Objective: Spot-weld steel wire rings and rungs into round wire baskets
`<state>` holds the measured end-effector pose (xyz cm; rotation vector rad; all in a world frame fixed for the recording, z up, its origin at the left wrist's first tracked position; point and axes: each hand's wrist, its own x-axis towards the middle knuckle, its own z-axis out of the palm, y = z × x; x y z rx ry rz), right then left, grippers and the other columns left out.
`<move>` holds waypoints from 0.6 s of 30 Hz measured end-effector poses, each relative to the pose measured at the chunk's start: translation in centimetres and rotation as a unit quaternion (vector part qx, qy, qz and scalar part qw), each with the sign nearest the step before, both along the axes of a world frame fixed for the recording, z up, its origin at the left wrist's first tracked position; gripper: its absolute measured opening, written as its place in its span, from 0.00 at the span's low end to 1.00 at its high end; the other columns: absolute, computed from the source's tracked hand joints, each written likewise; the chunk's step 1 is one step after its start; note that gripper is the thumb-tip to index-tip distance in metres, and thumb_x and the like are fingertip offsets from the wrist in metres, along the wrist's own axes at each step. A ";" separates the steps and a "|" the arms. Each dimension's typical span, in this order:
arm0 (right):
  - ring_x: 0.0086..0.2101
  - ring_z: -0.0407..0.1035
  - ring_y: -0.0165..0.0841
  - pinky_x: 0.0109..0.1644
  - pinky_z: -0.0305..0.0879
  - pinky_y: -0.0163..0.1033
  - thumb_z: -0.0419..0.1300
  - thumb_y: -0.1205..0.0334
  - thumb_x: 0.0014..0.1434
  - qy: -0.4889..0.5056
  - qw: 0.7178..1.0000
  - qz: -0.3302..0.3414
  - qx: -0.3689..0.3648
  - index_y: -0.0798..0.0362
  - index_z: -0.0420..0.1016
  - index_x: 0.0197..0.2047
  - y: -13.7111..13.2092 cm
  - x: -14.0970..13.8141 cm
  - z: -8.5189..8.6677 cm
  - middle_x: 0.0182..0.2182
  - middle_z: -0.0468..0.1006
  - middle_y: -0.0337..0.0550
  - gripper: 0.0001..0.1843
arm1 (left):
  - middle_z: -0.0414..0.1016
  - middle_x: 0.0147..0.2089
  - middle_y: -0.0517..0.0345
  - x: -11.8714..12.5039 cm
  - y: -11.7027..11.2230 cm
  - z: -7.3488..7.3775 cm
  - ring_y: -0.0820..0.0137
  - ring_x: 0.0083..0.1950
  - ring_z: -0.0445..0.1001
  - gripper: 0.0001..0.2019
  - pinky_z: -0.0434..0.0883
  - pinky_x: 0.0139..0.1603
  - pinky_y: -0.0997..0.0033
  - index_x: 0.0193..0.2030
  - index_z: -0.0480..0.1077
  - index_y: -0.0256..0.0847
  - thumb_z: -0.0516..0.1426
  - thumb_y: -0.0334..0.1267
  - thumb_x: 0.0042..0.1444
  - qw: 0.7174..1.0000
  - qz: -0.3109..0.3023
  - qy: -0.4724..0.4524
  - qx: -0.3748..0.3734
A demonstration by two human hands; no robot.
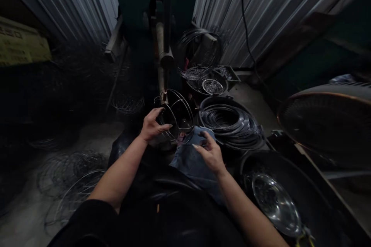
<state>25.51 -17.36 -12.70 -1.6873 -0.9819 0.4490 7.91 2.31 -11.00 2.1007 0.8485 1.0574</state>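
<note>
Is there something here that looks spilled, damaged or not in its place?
Nothing looks clearly spilled or damaged. Only the wire rings at the lower left look rather untidy: they lie loosely overlapping on the floor, whereas the wire coil at the right sits in a tub.

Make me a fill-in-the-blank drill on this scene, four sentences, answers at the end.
1. The hand that overlaps the wire frame in the picture is the person's ____ one.
2. The fabric behind the right hand is coloured ____.
3. In the picture, the shiny bowl lies ____ the coil of wire rather than above it.
4. The lettered box at the far left is coloured ____.

Missing words: left; blue; below; yellow.
</note>
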 end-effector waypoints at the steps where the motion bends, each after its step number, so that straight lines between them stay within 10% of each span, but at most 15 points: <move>1: 0.31 0.70 0.33 0.30 0.68 0.36 0.66 0.50 0.47 0.020 0.999 0.031 0.004 0.52 0.75 0.51 0.3 -0.2 0.1 0.46 0.77 0.49 0.28 | 0.74 0.51 0.49 -0.1 -0.2 0.0 0.59 0.53 0.74 0.32 0.70 0.58 0.60 0.52 0.71 0.40 0.68 0.50 0.39 1.000 0.001 0.009 0.015; 18: 0.34 0.71 0.32 0.46 0.69 0.38 0.71 0.53 0.39 0.292 0.954 0.042 0.053 0.52 0.79 0.36 4.6 -2.5 -4.9 0.30 0.78 0.36 0.20 | 0.72 0.54 0.44 -0.6 1.1 -0.5 0.54 0.57 0.71 0.27 0.69 0.59 0.54 0.52 0.70 0.37 0.63 0.46 0.46 0.977 -0.021 0.113 0.180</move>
